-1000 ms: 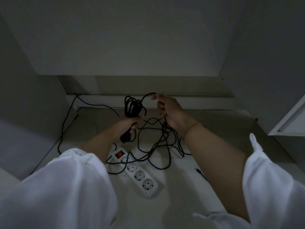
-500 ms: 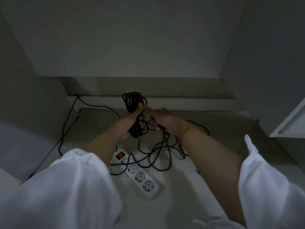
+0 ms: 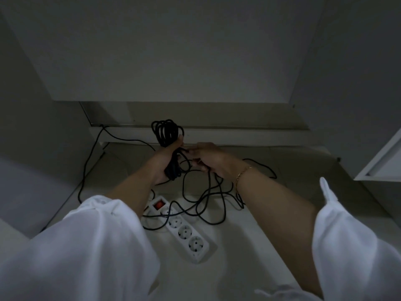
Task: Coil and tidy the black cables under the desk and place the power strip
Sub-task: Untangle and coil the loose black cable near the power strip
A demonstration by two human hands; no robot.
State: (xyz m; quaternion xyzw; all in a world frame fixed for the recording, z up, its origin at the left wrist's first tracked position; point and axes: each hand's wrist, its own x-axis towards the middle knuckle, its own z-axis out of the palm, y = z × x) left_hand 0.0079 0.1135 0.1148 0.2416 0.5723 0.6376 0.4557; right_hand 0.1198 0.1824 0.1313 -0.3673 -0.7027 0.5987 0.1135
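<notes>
Black coil [image 3: 167, 132] gripped in left hand [image 3: 163, 162] | right hand [image 3: 209, 157] pinches loose cable [image 3: 209, 183]

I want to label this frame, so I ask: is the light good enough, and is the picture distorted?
Head view: dim light, no glare; the black cable, gripped by the left hand and pinched by the right hand, loses strand detail; the white power strip is readable; side walls lean outward.
</notes>
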